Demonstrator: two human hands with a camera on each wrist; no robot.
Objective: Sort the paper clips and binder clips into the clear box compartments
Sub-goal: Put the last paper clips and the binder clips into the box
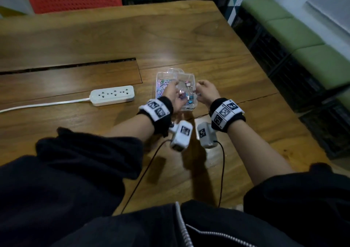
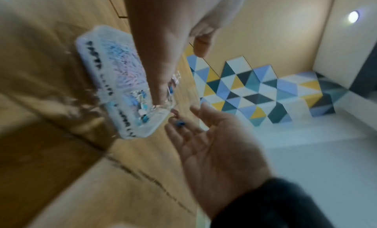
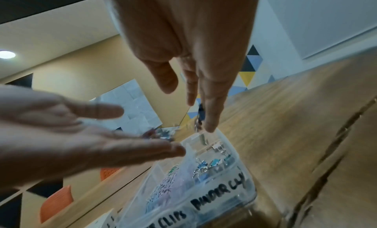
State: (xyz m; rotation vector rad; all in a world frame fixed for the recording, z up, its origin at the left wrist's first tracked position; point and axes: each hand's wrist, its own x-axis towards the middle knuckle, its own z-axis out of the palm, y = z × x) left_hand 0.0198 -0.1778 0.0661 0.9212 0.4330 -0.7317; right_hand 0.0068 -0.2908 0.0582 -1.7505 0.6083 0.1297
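Binder clips [image 3: 204, 164] risk: blue clip [image 2: 180, 124] just lies on right hand [image 2: 216, 144]'s straight fingers, could slide onto table [image 1: 208, 38] right of clear box [image 3: 220, 194] w/ left hand [image 3: 71, 134] splayed, gripping nothing.

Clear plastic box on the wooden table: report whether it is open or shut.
Open. The clear plastic box shows no lid over its compartments, and the right hand reaches its fingertips down over the binder clips inside.

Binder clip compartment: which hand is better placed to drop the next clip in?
Probably the right. The right hand already carries a blue binder clip on its straight fingers, just beside that end of the clear box. The left hand lies flat over the box.
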